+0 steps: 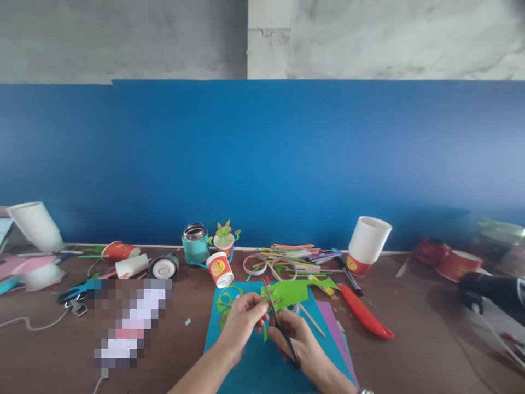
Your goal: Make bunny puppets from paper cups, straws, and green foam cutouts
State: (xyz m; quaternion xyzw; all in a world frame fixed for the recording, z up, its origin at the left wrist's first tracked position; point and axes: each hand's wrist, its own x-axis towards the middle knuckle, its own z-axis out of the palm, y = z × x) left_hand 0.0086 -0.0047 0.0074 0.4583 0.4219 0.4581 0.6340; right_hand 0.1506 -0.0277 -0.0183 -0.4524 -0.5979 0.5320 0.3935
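Note:
Over the blue sheet at the front centre, my left hand is closed on the left end of a green paper piece. My right hand is wrapped round the dark handles of a pair of scissors. The scissor blades cross the green paper beside my left fingertips. Green paper cut-outs lie on the blue sheet left of my hands. A thin wooden stick rests on the sheet to the right.
Behind the sheet are tape rolls, coloured strips, a tipped red cup and a teal jar. A red-handled tool and stacked white cups stand right. Left are clips and more cups.

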